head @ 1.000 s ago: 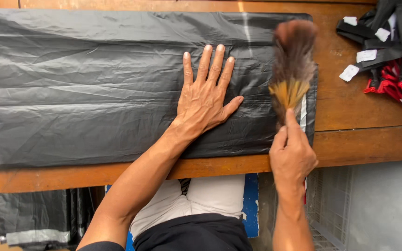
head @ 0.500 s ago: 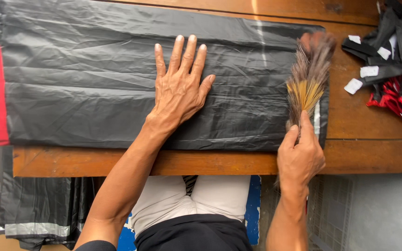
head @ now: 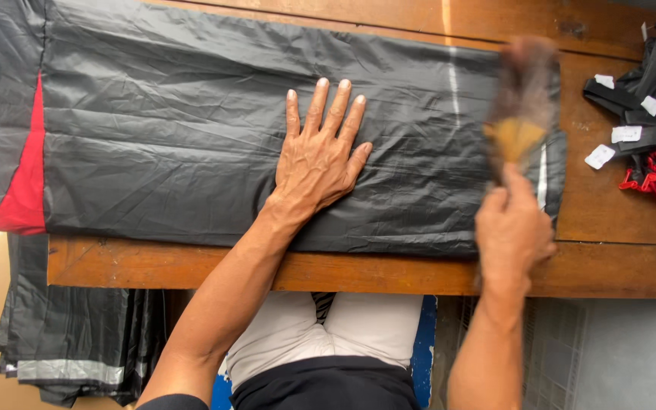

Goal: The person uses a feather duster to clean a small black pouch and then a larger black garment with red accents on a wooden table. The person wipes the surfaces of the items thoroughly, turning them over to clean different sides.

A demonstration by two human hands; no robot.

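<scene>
At the bottom centre of the frame, the person's white shirt and dark trousers [head: 320, 357] are seen below the worktop edge. At the lower left, a stack of folded black plastic garments with a grey reflective band [head: 70, 342] is seen under the brown wooden worktop [head: 389, 273].

The right hand [head: 512, 235] is placed at the lower right of the frame, fingers closed around the handle of a brown feather duster with a yellowish binding [head: 521, 99]. The feathers are blurred, so a sweeping stroke is judged to be under way. Compared with half a second ago, the duster head is noted higher and further over the right end of the garment.

The left hand [head: 320, 163] is laid flat at centre frame, fingers spread and extended, palm pressed on the black crinkled plastic rain garment with a red side panel [head: 191, 152]. The garment is spread across the worktop from the far left to right of centre. More of the red panel is now in view than earlier; the hand's position on the sheet is unchanged.

At the upper right, a pile of black and red straps with white tags [head: 647, 114] is recorded.
</scene>
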